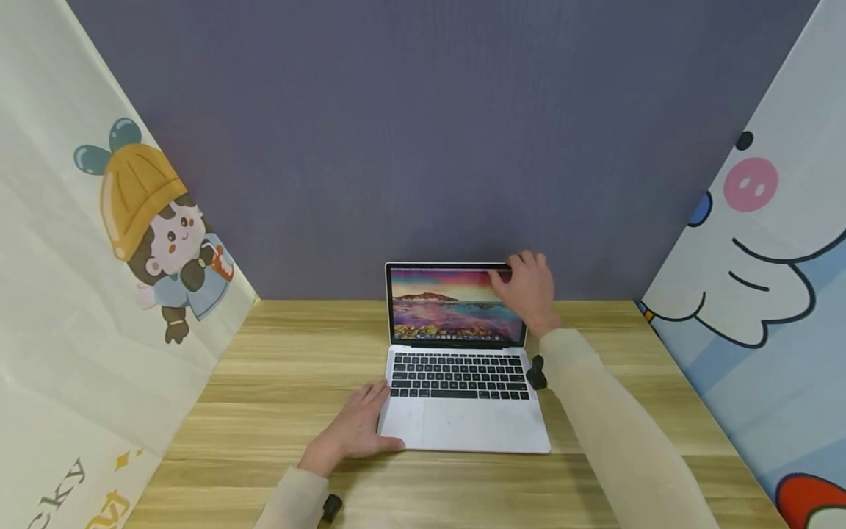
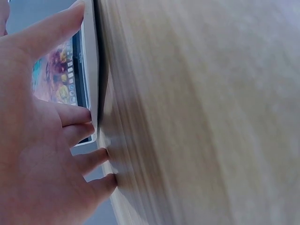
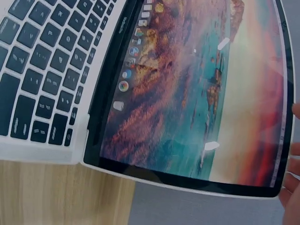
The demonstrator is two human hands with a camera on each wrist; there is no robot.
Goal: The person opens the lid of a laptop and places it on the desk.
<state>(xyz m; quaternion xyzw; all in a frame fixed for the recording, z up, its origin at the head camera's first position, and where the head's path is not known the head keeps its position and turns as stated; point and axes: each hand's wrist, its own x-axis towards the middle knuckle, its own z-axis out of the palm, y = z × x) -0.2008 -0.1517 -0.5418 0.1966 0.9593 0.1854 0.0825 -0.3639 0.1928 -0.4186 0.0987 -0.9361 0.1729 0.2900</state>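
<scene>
An opened silver laptop point(image 1: 464, 426) lies on the wooden table, its lit screen point(image 1: 449, 305) showing a coastal sunset wallpaper. My right hand point(image 1: 529, 286) grips the screen's top right corner, thumb on the front and fingers over the top edge. At the edge of the right wrist view, parts of that hand's fingers point(image 3: 291, 180) show by the screen rim. My left hand point(image 1: 357, 426) rests at the laptop base's front left corner. Its thumb touches the front edge and its extended fingers lie along the left side; in the left wrist view, two fingertips point(image 2: 108, 182) reach the tabletop.
The wooden table point(image 1: 297, 345) ends at a dark grey-purple wall point(image 1: 423, 147) close behind the screen. Printed cartoon panels stand on both sides, a child in a yellow hat point(image 1: 145, 198) at left and a white pig figure point(image 1: 760, 242) at right.
</scene>
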